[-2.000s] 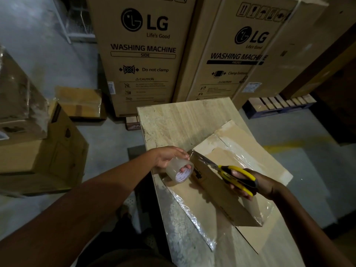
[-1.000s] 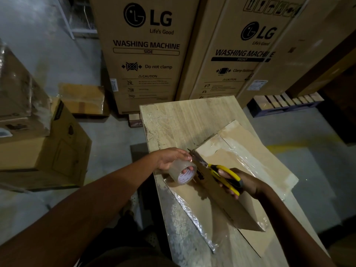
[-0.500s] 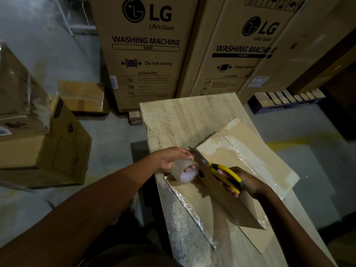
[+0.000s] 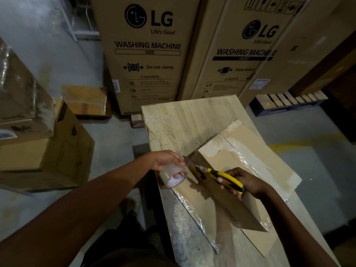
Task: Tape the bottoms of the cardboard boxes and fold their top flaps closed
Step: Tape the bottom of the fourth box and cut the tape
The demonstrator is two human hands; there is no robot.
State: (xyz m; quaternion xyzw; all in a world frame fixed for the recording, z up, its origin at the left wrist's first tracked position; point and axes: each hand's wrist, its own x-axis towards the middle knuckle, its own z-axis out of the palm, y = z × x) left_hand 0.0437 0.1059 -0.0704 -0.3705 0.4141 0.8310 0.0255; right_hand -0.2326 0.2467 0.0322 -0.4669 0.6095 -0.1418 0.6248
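A cardboard box [image 4: 227, 160] lies on the wooden table [image 4: 183, 122], its upper face taped over with shiny clear tape. My left hand [image 4: 165, 160] grips a roll of clear tape [image 4: 172, 175] just off the box's left corner, fingers through the core. A short strip of tape stretches from the roll to that corner. My right hand [image 4: 244, 182] holds yellow-handled scissors [image 4: 221, 177], whose blades meet the strip next to the roll. Flat cardboard sheets [image 4: 269, 168] lie beneath the box.
Two tall LG washing machine cartons [image 4: 146, 54] stand right behind the table. On the floor at left sit stacked cardboard boxes [image 4: 48, 151] and a small wrapped box [image 4: 84, 100]. A blue pallet [image 4: 289, 102] lies at right. Grey concrete floor surrounds the table.
The scissors have slid left along the box until their blades reached the tape strip at the roll. My left hand and the roll stayed near the box corner.
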